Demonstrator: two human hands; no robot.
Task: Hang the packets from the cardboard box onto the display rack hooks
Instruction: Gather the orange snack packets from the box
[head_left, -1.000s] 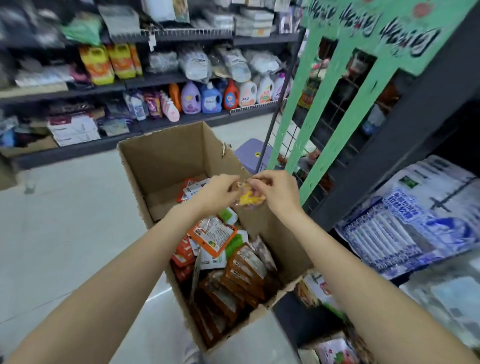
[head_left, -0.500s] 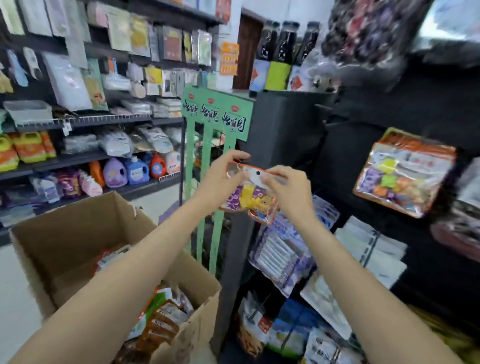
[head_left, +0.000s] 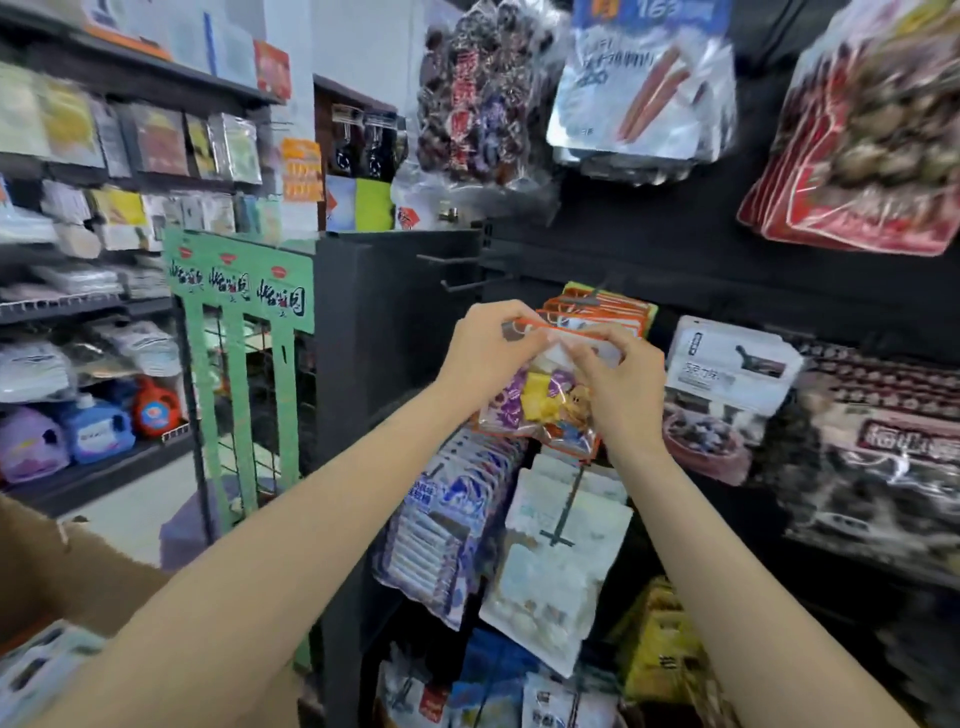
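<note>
I hold one clear snack packet (head_left: 540, 410) with an orange header and purple and yellow sweets by its top edge. My left hand (head_left: 483, 351) pinches the header's left corner and my right hand (head_left: 621, 387) pinches its right side. The packet is up against a row of matching orange-topped packets (head_left: 602, 309) hanging on the black display rack (head_left: 701, 260). Two bare black hooks (head_left: 462, 283) stick out just above and left of my hands. A corner of the cardboard box (head_left: 67, 571) shows at the lower left.
Other hanging bags crowd the rack: dark dried goods (head_left: 478, 93), red packs (head_left: 862, 135), white and blue bags (head_left: 561, 551) below. A green wire stand (head_left: 244, 332) is left of the rack. Shelves with detergent bottles (head_left: 93, 426) line the far left.
My view swung up from the box to the rack. Both hands lifted the packet out of the box and carried it right and forward to the row of matching packets.
</note>
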